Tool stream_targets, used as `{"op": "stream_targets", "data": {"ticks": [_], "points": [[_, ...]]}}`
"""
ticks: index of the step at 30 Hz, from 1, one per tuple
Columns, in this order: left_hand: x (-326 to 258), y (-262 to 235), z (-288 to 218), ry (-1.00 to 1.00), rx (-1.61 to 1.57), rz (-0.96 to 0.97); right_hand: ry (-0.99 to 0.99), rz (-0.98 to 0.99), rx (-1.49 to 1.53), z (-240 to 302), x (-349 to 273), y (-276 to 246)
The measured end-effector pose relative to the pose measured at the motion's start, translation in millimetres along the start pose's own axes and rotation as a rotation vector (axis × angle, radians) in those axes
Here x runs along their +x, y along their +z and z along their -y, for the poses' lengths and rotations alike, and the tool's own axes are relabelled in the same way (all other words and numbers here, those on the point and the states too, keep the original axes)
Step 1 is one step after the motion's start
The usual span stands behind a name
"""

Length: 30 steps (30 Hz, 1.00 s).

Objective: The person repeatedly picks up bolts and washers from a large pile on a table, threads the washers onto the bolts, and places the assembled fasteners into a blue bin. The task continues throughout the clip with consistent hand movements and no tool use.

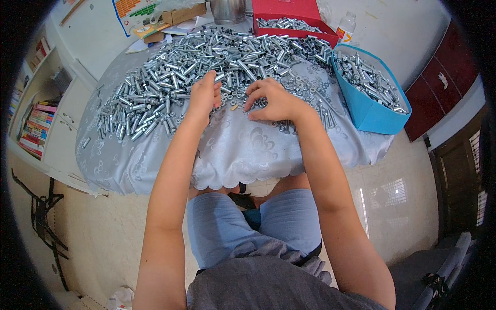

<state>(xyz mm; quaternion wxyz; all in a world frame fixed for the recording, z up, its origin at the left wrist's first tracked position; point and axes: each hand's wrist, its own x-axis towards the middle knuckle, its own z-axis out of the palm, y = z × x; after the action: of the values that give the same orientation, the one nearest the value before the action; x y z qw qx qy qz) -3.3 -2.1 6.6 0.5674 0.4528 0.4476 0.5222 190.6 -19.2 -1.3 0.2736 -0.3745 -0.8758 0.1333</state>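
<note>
A wide heap of silvery metal sleeves (150, 98) covers much of the table. My left hand (203, 96) is over the heap's near edge, its fingers curled closed. A shiny sleeve (220, 77) shows beside its fingertips; whether they grip it, I cannot tell. To its right, my right hand (273, 99) arches low over the small parts with thumb and fingers apart, and I see nothing held. Small nuts (235, 98) lie between the two hands. Loose washers (310, 85) and long bolts (326, 111) are spread to the right of my right hand.
A blue bin (380, 121) full of bolts stands at the table's right edge. Behind the heap are a red box (289, 10) with more metal parts, a plastic bottle (346, 26), a metal pot (227, 11) and a cardboard box (184, 14). A pale patterned cloth (243, 150) covers the table.
</note>
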Motion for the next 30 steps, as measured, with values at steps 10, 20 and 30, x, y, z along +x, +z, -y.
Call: {"op": "stream_targets", "data": {"ticks": [10,20,30], "points": [[1.5,0.1,1.2,-0.004,0.002,0.010,0.037,0.050,0.042,-4.4,3.8,2.4],[1.7,-0.3,1.8,-0.013,0.004,0.005,0.057,0.033,-0.061,1.1,-0.6,-4.8],[1.5,1.3,0.8,-0.032,-0.008,-0.012,-0.009,0.016,-0.042,-4.8,2.4,4.3]]}}
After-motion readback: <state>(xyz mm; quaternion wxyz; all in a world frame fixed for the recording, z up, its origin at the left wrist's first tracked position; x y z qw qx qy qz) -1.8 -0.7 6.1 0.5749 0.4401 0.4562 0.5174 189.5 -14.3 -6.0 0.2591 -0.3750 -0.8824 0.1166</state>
